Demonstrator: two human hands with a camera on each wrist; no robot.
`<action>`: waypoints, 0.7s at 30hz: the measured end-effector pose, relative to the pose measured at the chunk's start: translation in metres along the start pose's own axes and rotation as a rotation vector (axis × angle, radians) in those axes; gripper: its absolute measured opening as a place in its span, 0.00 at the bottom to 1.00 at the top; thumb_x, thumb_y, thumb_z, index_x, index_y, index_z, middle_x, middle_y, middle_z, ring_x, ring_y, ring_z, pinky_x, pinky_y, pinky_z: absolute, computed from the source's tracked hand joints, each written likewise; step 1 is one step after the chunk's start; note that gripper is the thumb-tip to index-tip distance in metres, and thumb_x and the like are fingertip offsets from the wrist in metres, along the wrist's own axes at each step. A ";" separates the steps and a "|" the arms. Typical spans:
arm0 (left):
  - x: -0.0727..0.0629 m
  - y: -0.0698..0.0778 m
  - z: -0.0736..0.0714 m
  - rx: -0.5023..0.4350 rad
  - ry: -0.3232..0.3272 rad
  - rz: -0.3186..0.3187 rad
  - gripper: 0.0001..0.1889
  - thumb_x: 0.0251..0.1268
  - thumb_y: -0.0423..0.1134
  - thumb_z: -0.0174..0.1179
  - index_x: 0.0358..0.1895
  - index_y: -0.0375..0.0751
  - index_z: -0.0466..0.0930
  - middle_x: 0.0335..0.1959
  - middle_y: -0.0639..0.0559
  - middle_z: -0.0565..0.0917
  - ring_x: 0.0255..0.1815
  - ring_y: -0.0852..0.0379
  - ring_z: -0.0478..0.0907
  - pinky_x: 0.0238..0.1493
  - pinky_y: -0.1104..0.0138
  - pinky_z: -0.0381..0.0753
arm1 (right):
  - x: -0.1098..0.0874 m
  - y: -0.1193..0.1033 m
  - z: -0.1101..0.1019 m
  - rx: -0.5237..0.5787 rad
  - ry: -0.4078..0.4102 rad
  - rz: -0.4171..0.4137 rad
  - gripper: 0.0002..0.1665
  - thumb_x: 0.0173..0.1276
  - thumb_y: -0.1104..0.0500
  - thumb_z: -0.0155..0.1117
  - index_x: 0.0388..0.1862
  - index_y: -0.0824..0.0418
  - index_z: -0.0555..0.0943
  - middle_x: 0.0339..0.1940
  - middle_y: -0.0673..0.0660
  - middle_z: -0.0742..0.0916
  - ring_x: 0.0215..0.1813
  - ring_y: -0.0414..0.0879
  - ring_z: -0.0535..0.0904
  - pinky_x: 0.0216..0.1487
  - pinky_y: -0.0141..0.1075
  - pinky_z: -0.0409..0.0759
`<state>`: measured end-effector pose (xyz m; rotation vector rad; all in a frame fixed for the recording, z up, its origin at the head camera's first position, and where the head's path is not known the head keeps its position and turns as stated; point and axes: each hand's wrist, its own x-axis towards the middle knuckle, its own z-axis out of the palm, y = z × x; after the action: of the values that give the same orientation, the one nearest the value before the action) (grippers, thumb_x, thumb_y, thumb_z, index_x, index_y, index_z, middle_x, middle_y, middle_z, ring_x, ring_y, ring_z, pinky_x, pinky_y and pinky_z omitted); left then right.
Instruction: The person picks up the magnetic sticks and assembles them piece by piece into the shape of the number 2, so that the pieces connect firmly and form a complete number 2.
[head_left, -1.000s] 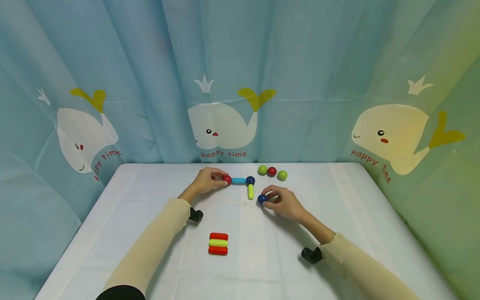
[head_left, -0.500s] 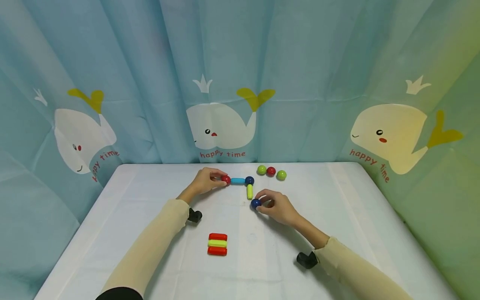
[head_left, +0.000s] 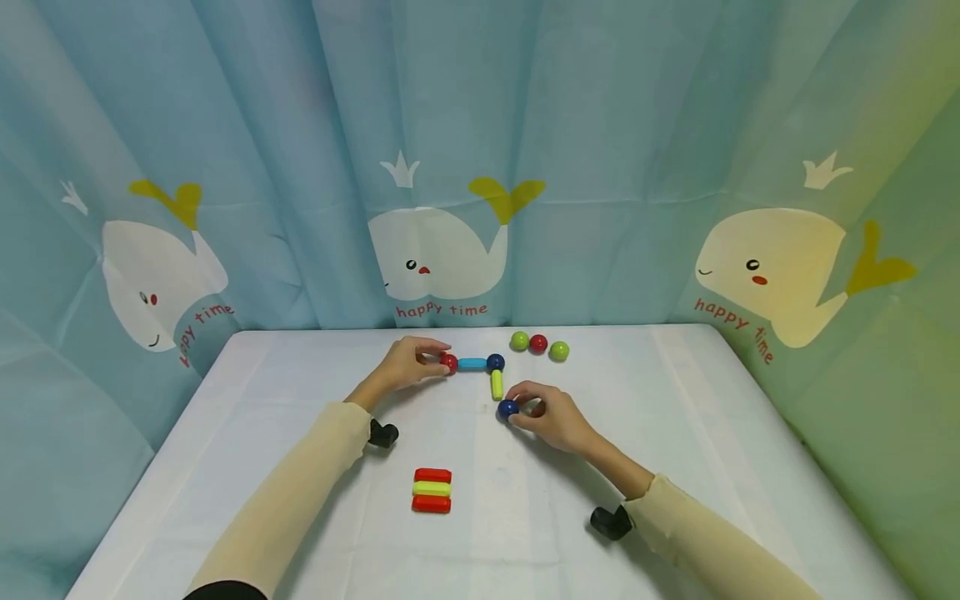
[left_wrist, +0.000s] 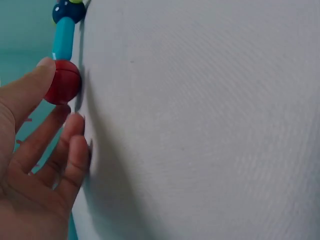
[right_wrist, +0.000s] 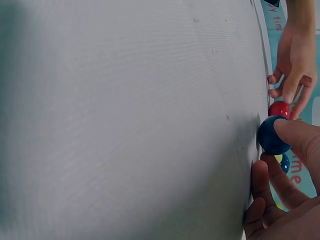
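Nearest me, the cream sleeves (head_left: 712, 542) come in over the white table (head_left: 637, 392) from both sides, each with a small black piece (head_left: 611, 522) at the wrist. A little farther in, left of centre, three rods (head_left: 432, 489) lie straight on the cloth, side by side, a yellow between two reds.

Beyond them, to the right, the right hand (head_left: 553, 417) pinches a dark blue ball (head_left: 507, 409) between thumb and forefinger, the other fingers loosely bent. That ball is close by the near end of a yellow rod (head_left: 497, 386); I can't tell whether they touch. The rod runs away to a second blue one, the corner ball (head_left: 496, 362), and from there a blue rod (head_left: 472, 364) goes left to a red ball (head_left: 451, 363), so the joined pieces make a right angle.

At that left end, the left hand (head_left: 405, 363) holds the red ball, thumb on one side and forefinger on the other, its remaining fingers half curled near the cloth.

Farther off, right of the corner, a green ball, a red one and another green make up the loose balls (head_left: 538, 343). Behind the table's far edge hangs a blue-green curtain (head_left: 607, 108) printed with whales (head_left: 442, 250).
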<state>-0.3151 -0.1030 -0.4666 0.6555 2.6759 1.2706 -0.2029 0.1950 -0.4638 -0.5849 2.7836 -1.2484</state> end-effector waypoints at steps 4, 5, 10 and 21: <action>-0.001 0.009 -0.003 0.028 0.031 0.055 0.26 0.64 0.39 0.74 0.65 0.42 0.82 0.56 0.42 0.86 0.35 0.54 0.79 0.40 0.65 0.79 | 0.000 0.000 0.001 -0.001 -0.005 0.003 0.15 0.67 0.62 0.74 0.51 0.55 0.84 0.45 0.57 0.89 0.36 0.45 0.80 0.40 0.38 0.79; -0.001 0.012 -0.004 0.040 0.041 0.078 0.26 0.64 0.39 0.74 0.65 0.42 0.81 0.56 0.40 0.86 0.33 0.54 0.79 0.37 0.65 0.78 | 0.000 0.000 0.001 -0.002 -0.005 0.004 0.15 0.67 0.62 0.74 0.51 0.55 0.84 0.45 0.57 0.89 0.36 0.45 0.80 0.40 0.38 0.79; 0.002 0.032 -0.001 0.074 0.028 0.164 0.25 0.65 0.37 0.72 0.66 0.43 0.80 0.53 0.36 0.86 0.29 0.54 0.77 0.31 0.67 0.76 | 0.000 0.001 0.001 0.000 -0.004 0.005 0.15 0.67 0.63 0.74 0.51 0.55 0.84 0.45 0.57 0.89 0.36 0.45 0.80 0.40 0.38 0.79; 0.007 0.059 0.025 0.160 -0.147 0.207 0.24 0.67 0.40 0.71 0.66 0.48 0.80 0.43 0.51 0.89 0.34 0.57 0.80 0.42 0.63 0.79 | -0.002 0.001 0.001 0.009 0.011 -0.013 0.15 0.66 0.63 0.74 0.51 0.57 0.84 0.43 0.58 0.89 0.35 0.45 0.81 0.39 0.37 0.79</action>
<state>-0.2948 -0.0491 -0.4370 1.0285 2.6617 1.0091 -0.2008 0.1954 -0.4656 -0.5987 2.7857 -1.2694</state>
